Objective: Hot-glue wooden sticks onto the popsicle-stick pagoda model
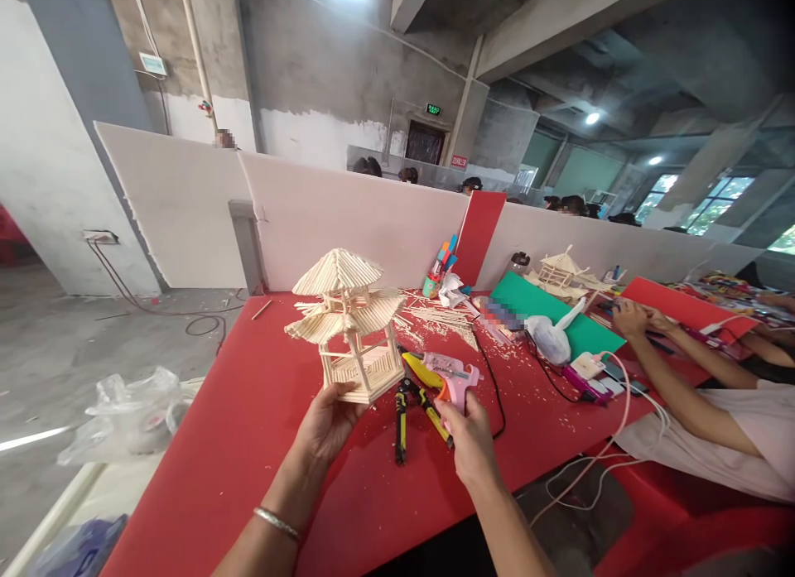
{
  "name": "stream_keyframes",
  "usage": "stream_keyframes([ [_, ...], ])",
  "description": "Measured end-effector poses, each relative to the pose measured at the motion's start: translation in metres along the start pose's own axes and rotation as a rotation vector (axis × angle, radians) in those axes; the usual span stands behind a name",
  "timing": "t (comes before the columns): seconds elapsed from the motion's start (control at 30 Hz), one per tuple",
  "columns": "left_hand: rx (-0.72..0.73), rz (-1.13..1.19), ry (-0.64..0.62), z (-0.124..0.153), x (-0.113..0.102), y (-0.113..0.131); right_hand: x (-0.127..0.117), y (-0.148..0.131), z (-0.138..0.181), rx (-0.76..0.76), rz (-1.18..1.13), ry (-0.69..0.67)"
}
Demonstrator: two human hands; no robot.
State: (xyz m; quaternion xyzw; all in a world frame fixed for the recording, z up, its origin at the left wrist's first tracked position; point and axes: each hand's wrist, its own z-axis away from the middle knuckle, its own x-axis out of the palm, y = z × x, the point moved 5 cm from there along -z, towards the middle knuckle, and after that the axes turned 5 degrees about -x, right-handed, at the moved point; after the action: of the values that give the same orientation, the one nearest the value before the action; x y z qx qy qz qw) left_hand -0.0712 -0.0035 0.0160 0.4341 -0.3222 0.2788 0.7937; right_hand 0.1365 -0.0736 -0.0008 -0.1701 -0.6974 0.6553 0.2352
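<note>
My left hand [332,420] grips a small two-tiered pavilion [348,324] of thin wooden sticks by its base, thumb on the floor edge and the other fingers underneath. The model is upright, tilted slightly. A pink hot glue gun [456,377] is in my right hand [469,432], fingers wrapped round the handle and its nozzle pointing left towards the pavilion. The nozzle appears apart from the model. Below and between my hands, pliers [403,424] with black and yellow handles lie on the red table [236,469].
Loose sticks [444,316] and shavings lie behind the pavilion. A cup of markers [433,281] stands by the white partition [348,221]. Right of it are a green board [559,320], a power strip [587,385] and cables. A co-worker's hands [633,319] are at the right.
</note>
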Motion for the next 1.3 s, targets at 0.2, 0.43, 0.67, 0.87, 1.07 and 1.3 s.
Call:
stream_keyframes([
  [0.2, 0.082, 0.018, 0.008, 0.001, 0.000, 0.006, -0.008, -0.010, 0.008, -0.378, 0.352, 0.047],
  [0.43, 0.160, -0.051, -0.024, -0.005, -0.006, 0.008, 0.009, -0.031, 0.017, -0.766, 0.675, 0.045],
  [0.67, 0.219, -0.113, -0.060, -0.008, -0.009, 0.008, -0.005, -0.034, 0.030, -0.845, 0.826, -0.023],
  [0.87, 0.240, -0.115, -0.076, -0.010, -0.011, 0.008, -0.012, -0.037, 0.023, -0.789, 0.826, 0.040],
  [1.07, 0.256, -0.111, -0.091, -0.005, -0.006, 0.009, -0.006, -0.026, 0.011, -0.462, 0.383, 0.058],
  [1.3, 0.170, -0.073, -0.092, 0.000, 0.000, 0.008, 0.008, -0.002, 0.004, 0.110, -0.319, 0.020],
])
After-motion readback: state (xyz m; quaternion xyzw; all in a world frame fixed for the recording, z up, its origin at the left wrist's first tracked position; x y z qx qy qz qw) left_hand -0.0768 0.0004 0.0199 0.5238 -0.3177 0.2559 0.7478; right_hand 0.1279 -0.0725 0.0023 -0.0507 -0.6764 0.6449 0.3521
